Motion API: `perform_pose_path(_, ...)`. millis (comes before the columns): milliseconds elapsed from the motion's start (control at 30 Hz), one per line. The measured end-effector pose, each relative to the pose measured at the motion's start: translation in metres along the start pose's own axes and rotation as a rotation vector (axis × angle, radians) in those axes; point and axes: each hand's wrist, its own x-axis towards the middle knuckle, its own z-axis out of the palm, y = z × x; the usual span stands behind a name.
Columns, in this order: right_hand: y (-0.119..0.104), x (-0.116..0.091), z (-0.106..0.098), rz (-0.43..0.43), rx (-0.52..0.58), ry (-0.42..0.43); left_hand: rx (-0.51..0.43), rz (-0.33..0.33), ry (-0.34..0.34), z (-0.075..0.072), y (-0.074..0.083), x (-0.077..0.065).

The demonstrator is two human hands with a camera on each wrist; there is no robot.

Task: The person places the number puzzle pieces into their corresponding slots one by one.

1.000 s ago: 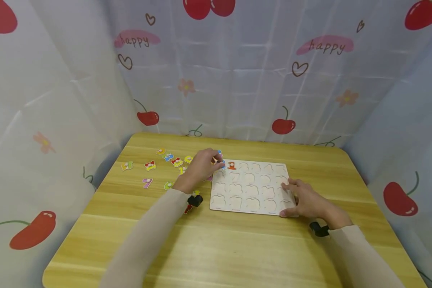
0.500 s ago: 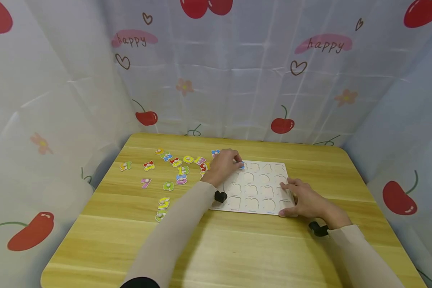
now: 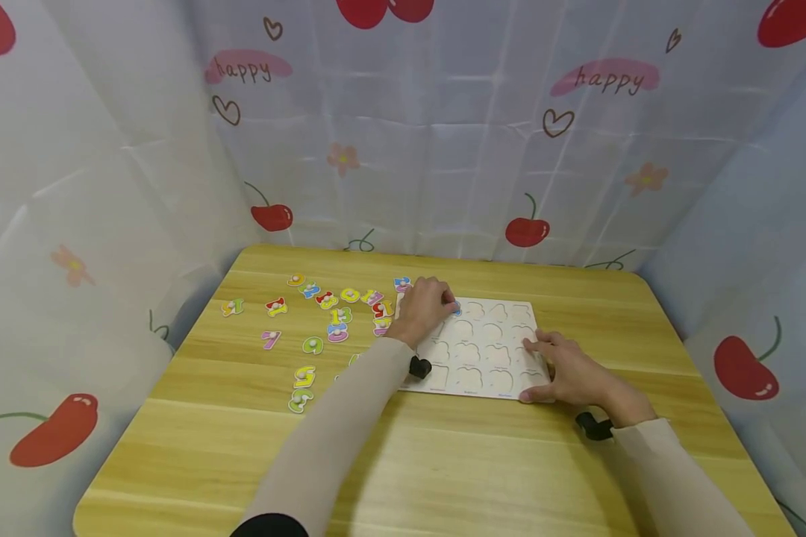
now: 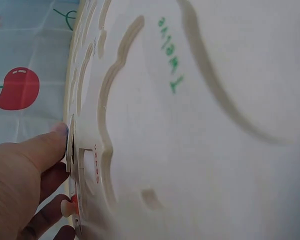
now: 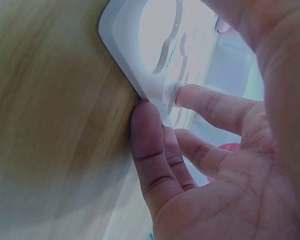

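A white wooden number puzzle board (image 3: 477,388) with rows of cut-out recesses lies on the table. My left hand (image 3: 425,307) is over its top row, pinching a thin blue number puzzle piece (image 3: 457,308) between thumb and fingers. In the left wrist view that piece (image 4: 70,150) appears edge-on at the board, and a red piece with a pale peg (image 4: 67,207) is close by the lower fingers. My right hand (image 3: 571,373) holds the board's right side: the thumb (image 5: 147,130) presses the edge near the corner, and a fingertip (image 5: 187,95) rests at a recess.
Colourful number pieces with pegs lie scattered left of the board, among them a purple seven (image 3: 271,340), a green nine (image 3: 313,345) and a yellow five (image 3: 304,377). A cherry-print curtain (image 3: 430,186) stands behind the wooden table (image 3: 510,477) and at its sides.
My left hand has moved right along the board's top row with the blue piece, now covering the red one. Its last shift is slight. The right hand stays in place on the board.
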Motion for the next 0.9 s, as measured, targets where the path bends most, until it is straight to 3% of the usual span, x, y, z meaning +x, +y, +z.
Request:
perform_pose_path(633,-0.005,-0.002,0.0,0.0,0.005,-0.007,0.001,-0.002,-0.009,-0.001,0.0,-0.002)
perform_pose_path(767,-0.005,-0.002,0.0,0.008,0.003,-0.009,-0.05,0.025,-0.023,-0.014,0.0,-0.009)
perform_pose_path(900,-0.005,-0.003,-0.002,0.007,0.0,-0.007,-0.064,0.075,-0.037,-0.04,-0.003,-0.017)
